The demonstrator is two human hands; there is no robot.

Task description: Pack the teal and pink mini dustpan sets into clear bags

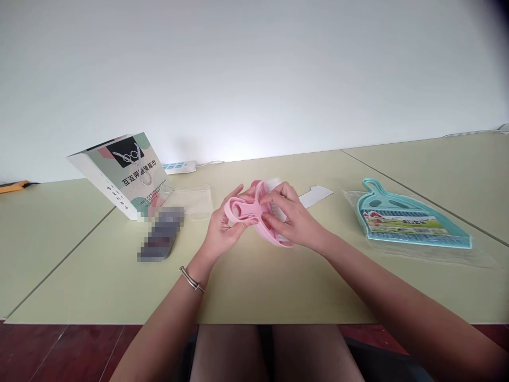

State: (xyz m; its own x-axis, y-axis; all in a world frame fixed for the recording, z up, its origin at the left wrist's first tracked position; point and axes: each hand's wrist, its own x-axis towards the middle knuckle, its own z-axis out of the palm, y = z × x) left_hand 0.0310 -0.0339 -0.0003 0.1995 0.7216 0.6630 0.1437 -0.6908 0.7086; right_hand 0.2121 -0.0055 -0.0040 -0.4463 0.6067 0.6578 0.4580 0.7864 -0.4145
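Both hands hold a pink plastic dustpan-and-brush set [243,210] just above the middle of the pale green table [278,286]. My left hand [221,226] grips its looped handle end from the left, fingers curled under it. My right hand [287,217] is closed over the right part, where white bristles show behind the fingers. A metal bracelet sits on my left wrist.
A teal dustpan set in a clear bag [405,217] lies at the right. A book [123,175] stands at the left, with a blurred dark object [161,233] and a clear plastic bag [193,200] beside it. A white card [316,195] and a power strip [180,167] lie further back.
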